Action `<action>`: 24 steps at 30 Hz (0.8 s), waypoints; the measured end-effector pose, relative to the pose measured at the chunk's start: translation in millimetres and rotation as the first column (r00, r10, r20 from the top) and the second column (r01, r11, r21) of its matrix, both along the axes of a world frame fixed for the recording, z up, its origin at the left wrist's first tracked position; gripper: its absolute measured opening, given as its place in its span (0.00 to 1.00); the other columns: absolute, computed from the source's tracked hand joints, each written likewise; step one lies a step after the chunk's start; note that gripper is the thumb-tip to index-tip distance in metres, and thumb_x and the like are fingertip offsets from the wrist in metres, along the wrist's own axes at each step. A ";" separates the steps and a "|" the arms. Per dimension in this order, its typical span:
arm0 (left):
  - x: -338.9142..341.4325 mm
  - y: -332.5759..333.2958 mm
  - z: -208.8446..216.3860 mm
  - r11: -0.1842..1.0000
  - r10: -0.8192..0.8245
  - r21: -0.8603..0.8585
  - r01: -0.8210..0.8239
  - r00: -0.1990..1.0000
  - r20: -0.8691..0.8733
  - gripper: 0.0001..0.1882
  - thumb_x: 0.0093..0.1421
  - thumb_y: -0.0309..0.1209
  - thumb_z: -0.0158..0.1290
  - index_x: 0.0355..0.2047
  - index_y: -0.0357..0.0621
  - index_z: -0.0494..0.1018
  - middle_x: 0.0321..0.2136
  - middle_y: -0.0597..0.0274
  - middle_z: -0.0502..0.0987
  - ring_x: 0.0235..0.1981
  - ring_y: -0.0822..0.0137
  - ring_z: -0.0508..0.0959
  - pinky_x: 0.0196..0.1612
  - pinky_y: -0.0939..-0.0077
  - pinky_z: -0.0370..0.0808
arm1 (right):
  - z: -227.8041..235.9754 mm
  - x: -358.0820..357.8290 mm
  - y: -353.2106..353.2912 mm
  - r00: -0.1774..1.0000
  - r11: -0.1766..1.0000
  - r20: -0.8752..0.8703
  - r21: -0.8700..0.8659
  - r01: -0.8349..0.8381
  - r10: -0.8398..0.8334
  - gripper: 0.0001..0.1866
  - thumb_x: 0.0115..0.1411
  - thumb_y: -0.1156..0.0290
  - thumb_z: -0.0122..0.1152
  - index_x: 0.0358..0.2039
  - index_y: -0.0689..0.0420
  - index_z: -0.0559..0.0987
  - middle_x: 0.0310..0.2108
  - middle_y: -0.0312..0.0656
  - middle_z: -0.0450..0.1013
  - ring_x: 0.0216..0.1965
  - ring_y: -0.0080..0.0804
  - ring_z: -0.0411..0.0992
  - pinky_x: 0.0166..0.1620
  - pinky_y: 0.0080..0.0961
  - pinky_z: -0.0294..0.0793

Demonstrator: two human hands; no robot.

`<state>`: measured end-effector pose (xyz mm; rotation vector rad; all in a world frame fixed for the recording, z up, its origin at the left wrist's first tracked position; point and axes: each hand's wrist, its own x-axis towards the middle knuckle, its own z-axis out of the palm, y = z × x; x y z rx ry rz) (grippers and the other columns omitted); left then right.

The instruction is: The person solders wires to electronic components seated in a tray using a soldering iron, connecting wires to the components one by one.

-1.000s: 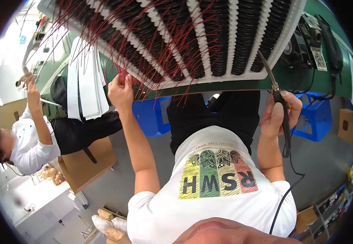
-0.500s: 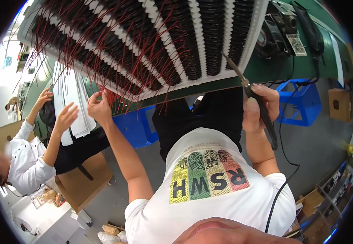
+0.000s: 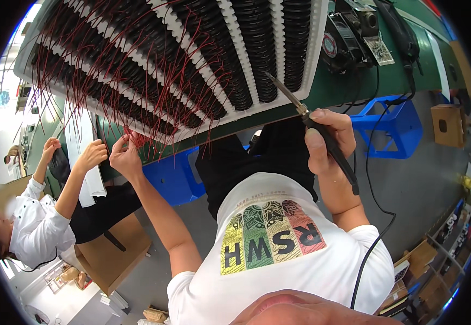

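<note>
I see my right hand (image 3: 326,142) closed around the soldering iron (image 3: 315,128), now nearer the tray (image 3: 314,54) | left hand (image 3: 126,157) pinching red wires (image 3: 138,138) at the tray's front edge, shifted rightward.

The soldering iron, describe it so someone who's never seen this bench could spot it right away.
Start at the big white tray of black coils on the green bench. Below its right corner, the right hand grips the soldering iron, the only slim black-handled tool with a metal tip and trailing black cord.
</note>
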<state>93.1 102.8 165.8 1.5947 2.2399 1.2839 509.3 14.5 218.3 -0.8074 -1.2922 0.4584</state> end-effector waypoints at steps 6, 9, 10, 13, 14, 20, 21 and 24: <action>-0.7 0.0 7.3 0.998 -0.031 0.058 0.030 0.999 0.017 0.08 0.61 0.30 0.63 0.33 0.36 0.82 0.26 0.64 0.81 0.16 0.76 0.69 0.20 0.84 0.65 | -1.6 -3.6 3.4 0.999 0.999 0.020 0.038 0.028 -0.029 0.14 0.55 0.80 0.60 0.43 0.63 0.75 0.31 0.38 0.76 0.17 0.18 0.56 0.22 0.15 0.57; 7.3 -10.6 25.0 0.993 -0.016 0.117 0.008 0.998 0.068 0.06 0.63 0.29 0.61 0.33 0.37 0.80 0.25 0.64 0.80 0.17 0.77 0.69 0.20 0.85 0.64 | 0.3 -6.4 3.2 1.000 0.999 0.004 0.026 0.022 -0.022 0.14 0.55 0.80 0.59 0.44 0.63 0.75 0.32 0.40 0.76 0.17 0.18 0.56 0.22 0.15 0.57; 11.4 -13.6 31.8 0.993 -0.006 0.119 -0.002 0.998 0.066 0.06 0.63 0.29 0.61 0.33 0.37 0.80 0.25 0.64 0.80 0.17 0.77 0.69 0.20 0.85 0.64 | 1.3 -6.3 3.4 1.000 1.000 0.002 0.028 0.012 -0.012 0.14 0.55 0.80 0.59 0.44 0.63 0.75 0.32 0.40 0.76 0.17 0.18 0.56 0.22 0.15 0.57; 35.9 -24.3 56.2 0.946 -0.170 0.312 0.093 0.958 0.231 0.02 0.64 0.25 0.57 0.34 0.40 0.77 0.24 0.63 0.80 0.16 0.77 0.69 0.19 0.86 0.63 | 1.0 -4.0 2.3 0.997 0.997 -0.054 0.061 0.056 -0.053 0.16 0.54 0.81 0.60 0.45 0.64 0.75 0.34 0.42 0.79 0.16 0.19 0.58 0.21 0.15 0.59; 46.4 -28.4 65.5 0.918 -0.231 0.379 0.117 0.934 0.271 0.01 0.65 0.24 0.56 0.34 0.41 0.76 0.24 0.63 0.80 0.16 0.77 0.69 0.19 0.86 0.63 | 0.5 -5.9 3.1 0.995 0.995 -0.076 0.072 0.070 -0.065 0.16 0.54 0.81 0.60 0.45 0.64 0.75 0.34 0.42 0.79 0.16 0.19 0.58 0.21 0.15 0.59; 150.4 -89.6 93.5 0.838 -0.533 0.228 0.496 0.653 0.539 0.09 0.55 0.11 0.53 0.32 0.38 0.75 0.22 0.59 0.81 0.13 0.76 0.69 0.18 0.87 0.64 | 24.1 -8.3 -5.1 0.984 0.984 0.013 -0.010 -0.176 0.176 0.22 0.50 0.85 0.64 0.47 0.63 0.76 0.32 0.43 0.82 0.15 0.19 0.64 0.21 0.13 0.65; 163.1 -94.0 90.2 0.790 -0.575 0.203 0.579 0.584 0.573 0.09 0.54 0.11 0.54 0.31 0.37 0.75 0.21 0.59 0.81 0.13 0.76 0.69 0.17 0.88 0.65 | 31.0 -15.2 -4.9 0.983 0.986 0.083 -0.028 -0.163 0.165 0.24 0.49 0.86 0.66 0.48 0.62 0.76 0.30 0.43 0.83 0.15 0.19 0.66 0.21 0.13 0.67; 184.5 -98.9 74.6 0.661 -0.703 0.257 0.705 0.462 0.540 0.09 0.52 0.12 0.59 0.31 0.37 0.77 0.20 0.60 0.81 0.13 0.77 0.68 0.18 0.87 0.65 | 46.6 -26.6 -4.8 0.978 0.966 0.047 -0.175 -0.191 0.202 0.25 0.48 0.87 0.69 0.48 0.61 0.76 0.27 0.41 0.82 0.17 0.17 0.67 0.22 0.12 0.68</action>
